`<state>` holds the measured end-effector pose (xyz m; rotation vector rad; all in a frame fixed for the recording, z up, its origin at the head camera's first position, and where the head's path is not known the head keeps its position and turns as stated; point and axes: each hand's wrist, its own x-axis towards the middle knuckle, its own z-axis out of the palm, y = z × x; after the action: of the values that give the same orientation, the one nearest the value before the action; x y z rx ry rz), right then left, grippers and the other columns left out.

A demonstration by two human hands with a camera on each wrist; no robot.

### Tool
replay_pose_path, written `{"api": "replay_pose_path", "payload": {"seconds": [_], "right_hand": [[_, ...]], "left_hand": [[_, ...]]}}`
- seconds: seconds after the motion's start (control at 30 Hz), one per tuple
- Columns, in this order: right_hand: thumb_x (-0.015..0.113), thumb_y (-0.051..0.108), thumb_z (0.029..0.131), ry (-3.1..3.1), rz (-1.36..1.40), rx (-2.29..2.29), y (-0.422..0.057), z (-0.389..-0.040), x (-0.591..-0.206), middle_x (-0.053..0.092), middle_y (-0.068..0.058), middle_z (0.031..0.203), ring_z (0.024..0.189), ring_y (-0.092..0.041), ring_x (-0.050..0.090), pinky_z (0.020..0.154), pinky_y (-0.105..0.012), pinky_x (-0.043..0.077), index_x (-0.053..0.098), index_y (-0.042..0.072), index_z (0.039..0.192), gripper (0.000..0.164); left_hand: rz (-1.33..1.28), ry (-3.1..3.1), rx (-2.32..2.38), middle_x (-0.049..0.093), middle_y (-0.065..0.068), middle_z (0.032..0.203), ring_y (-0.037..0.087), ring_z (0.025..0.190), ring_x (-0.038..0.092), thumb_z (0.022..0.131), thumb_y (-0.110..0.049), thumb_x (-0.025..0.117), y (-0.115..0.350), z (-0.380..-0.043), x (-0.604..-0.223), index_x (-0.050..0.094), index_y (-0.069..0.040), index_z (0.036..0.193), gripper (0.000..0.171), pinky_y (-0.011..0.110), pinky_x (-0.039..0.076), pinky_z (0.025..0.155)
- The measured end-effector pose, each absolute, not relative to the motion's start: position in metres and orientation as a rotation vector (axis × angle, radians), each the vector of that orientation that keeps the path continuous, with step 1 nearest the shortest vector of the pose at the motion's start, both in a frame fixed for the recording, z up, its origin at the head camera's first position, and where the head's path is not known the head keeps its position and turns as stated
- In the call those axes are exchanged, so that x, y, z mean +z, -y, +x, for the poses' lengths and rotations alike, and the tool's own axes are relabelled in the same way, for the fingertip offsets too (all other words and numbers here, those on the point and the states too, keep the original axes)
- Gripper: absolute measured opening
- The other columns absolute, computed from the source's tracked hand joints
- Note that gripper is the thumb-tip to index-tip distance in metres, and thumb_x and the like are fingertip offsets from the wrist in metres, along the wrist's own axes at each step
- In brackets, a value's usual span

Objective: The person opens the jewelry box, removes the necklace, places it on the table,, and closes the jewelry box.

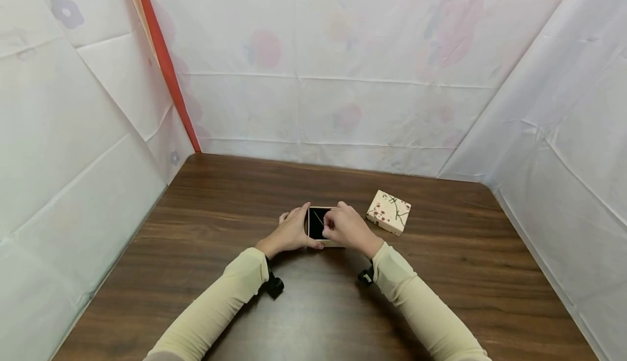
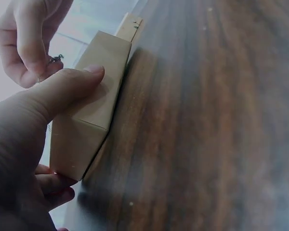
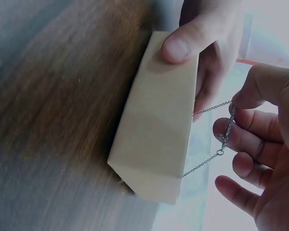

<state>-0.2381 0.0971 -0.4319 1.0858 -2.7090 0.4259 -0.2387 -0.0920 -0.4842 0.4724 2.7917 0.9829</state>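
On the table, a small cream box (image 1: 333, 243) with a black interior stands uncovered. My left hand (image 1: 291, 231) grips its left end, thumb on the near wall and fingers behind, as the right wrist view also shows on the box (image 3: 154, 120). Above the box, my right hand (image 1: 349, 229) pinches a fine silver chain (image 3: 228, 127) between thumb and index finger. A textured bar piece with a small ring hangs at the fingers, and two strands run down behind the box's edge. Whether it is a necklace or bracelet I cannot tell. The other right fingers are loosely bent.
To the right of the box lies a cream lid (image 1: 389, 212) printed with red blossoms and branches. Dark wood-grain tabletop (image 1: 235, 197) surrounds them. White patterned sheets (image 1: 313, 110) hang at the back and both sides, with a red strip (image 1: 166, 61) at the back left corner.
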Motion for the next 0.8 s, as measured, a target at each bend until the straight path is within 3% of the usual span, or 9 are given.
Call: {"api": "replay_pose_path", "payload": {"seconds": [0.8], "right_hand": [[0.068, 0.009, 0.076, 2.595, 1.112, 0.501, -0.098, -0.207, -0.400, 0.054, 0.009, 0.063, 0.066, -0.009, 0.035, 0.064, -0.022, 0.031, 0.061, 0.016, 0.068, 0.013]], "left_hand": [[0.458, -2.790, 1.008, 0.035, 0.016, 0.156, 0.034, 0.143, 0.030, 0.065, -0.054, 0.085, 0.096, -0.242, -0.484, 0.018, -0.004, 0.155, 0.123, 0.058, 0.017, 0.113]]}}
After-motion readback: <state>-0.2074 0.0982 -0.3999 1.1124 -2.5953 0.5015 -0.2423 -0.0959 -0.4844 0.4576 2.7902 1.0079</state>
